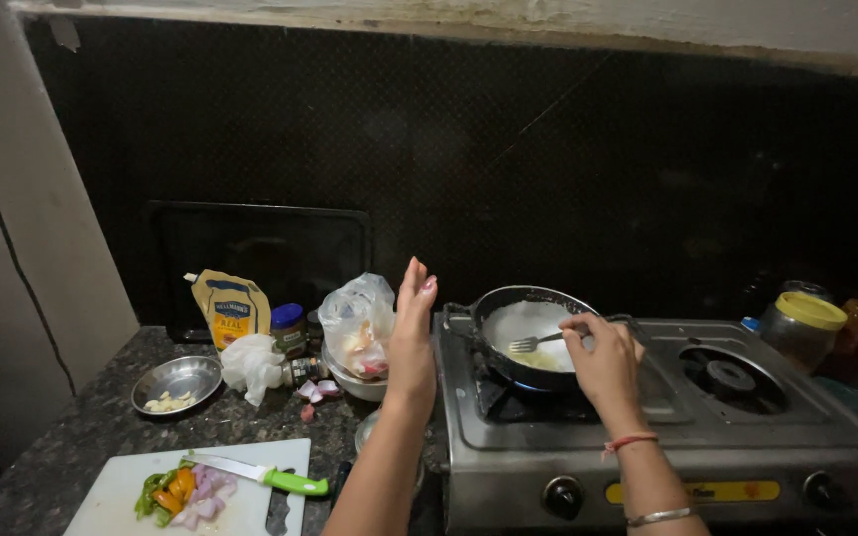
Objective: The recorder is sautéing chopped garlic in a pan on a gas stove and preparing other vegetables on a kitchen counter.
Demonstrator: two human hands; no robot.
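My right hand grips the handle of a metal fork whose tines rest in a dark frying pan on the left burner of a steel gas stove. Pale batter and a yellowish lump lie in the pan. My left hand is raised upright with fingers straight and together, holding nothing, just left of the stove and in front of a clear plastic bag.
A white cutting board carries chopped vegetables and a green-handled knife. Nearby stand a small steel plate with garlic pieces, a sauce pouch, a small jar and crumpled tissue. A yellow-lidded jar stands right of the stove.
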